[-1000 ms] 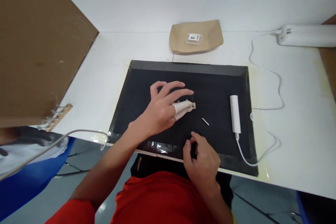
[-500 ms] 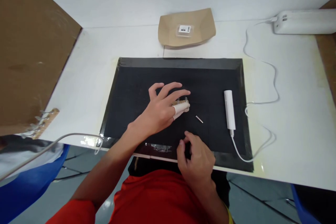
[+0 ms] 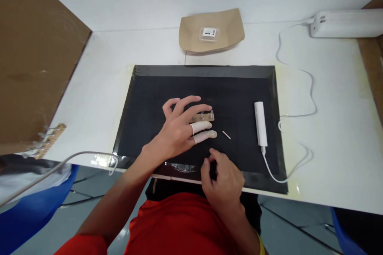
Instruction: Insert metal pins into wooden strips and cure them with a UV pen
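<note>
My left hand [image 3: 179,129] is over the black mat [image 3: 149,99] with its fingers spread, holding nothing. Pale finger cots cover its thumb and index finger. Just beyond them a small wooden strip [image 3: 210,117] with clear upright pieces lies on the mat, partly hidden by the hand. I cannot tell whether the fingers touch it. A short, thin pale rod [image 3: 226,134] lies right of the fingertips. My right hand [image 3: 224,179] rests at the mat's near edge, fingers curled in and thumb close to the index finger. Nothing shows between them.
A white stick-shaped device [image 3: 261,123] with a cable lies on the mat's right side. Behind the mat is a cardboard tray [image 3: 233,28] holding a small clear box [image 3: 209,34]. A strip with hooks [image 3: 49,141] sits at left, a white power strip [image 3: 344,24] at back right.
My left hand has drawn back slightly to the left, and its thumb and index finger have come apart. The wooden strip now shows more. My right hand stays put.
</note>
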The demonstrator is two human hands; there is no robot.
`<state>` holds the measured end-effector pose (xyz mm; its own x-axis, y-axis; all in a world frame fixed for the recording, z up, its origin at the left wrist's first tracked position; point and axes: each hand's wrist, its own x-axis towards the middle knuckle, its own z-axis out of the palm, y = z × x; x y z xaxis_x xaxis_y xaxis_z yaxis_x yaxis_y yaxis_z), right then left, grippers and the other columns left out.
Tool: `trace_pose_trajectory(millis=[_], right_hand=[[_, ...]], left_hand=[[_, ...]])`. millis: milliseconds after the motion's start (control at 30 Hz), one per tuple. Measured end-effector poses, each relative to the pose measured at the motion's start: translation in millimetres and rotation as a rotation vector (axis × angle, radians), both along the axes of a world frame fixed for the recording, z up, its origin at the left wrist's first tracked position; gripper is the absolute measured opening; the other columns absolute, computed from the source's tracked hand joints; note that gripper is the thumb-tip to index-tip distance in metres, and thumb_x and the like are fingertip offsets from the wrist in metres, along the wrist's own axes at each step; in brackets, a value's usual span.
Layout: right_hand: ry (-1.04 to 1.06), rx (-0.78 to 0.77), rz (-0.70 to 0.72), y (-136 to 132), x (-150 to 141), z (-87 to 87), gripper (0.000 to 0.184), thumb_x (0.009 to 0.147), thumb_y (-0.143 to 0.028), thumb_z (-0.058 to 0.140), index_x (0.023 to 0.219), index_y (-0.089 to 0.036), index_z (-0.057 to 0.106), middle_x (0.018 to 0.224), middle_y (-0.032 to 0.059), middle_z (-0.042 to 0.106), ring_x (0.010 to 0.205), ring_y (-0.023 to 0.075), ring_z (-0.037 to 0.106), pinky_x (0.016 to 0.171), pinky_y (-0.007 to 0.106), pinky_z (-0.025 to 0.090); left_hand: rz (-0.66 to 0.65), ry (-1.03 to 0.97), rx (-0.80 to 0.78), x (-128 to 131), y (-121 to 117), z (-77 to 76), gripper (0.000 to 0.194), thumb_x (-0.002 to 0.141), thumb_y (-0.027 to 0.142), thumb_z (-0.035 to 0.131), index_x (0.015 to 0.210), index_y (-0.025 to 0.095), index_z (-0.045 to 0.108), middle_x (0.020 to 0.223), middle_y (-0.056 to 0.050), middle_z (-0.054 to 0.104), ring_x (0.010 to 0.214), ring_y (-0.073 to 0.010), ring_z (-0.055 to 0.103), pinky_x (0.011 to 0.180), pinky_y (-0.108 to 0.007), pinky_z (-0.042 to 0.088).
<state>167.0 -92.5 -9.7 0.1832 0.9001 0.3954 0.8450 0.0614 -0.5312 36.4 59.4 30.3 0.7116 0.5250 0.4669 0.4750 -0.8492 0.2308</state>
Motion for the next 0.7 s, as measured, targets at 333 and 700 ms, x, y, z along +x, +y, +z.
trace_pose_trajectory(millis=[333,700], right_hand=[[-0.001,0.015,-0.004,-1.9,0.8,0.1,0.019,0.1,-0.018,0.054,0.116,-0.014,0.064,0.085,0.0061,0.077,0.073,0.0183,0.072,0.067,0.031,0.056],[0.479,-0.052,-0.085,-9.1,20.4,19.0,0.023,0.098,-0.021,0.057,0.122,-0.021,0.059,0.079,-0.0039,0.068,0.053,0.0088,0.056,0.051,0.022,0.048]], left_hand=[[0.271,0.051,-0.077,-38.6,2.1,8.7,0.099,0.07,0.086,0.076,0.149,0.031,0.055,0.166,-0.019,0.042,0.152,-0.0452,0.037,0.121,-0.061,0.026],[0.428,0.148,-0.268,-100.6,-19.3,-20.7,0.113,0.085,0.084,0.066,0.17,0.031,0.014,0.177,-0.023,0.013,0.158,-0.0534,0.02,0.121,-0.072,0.018]])
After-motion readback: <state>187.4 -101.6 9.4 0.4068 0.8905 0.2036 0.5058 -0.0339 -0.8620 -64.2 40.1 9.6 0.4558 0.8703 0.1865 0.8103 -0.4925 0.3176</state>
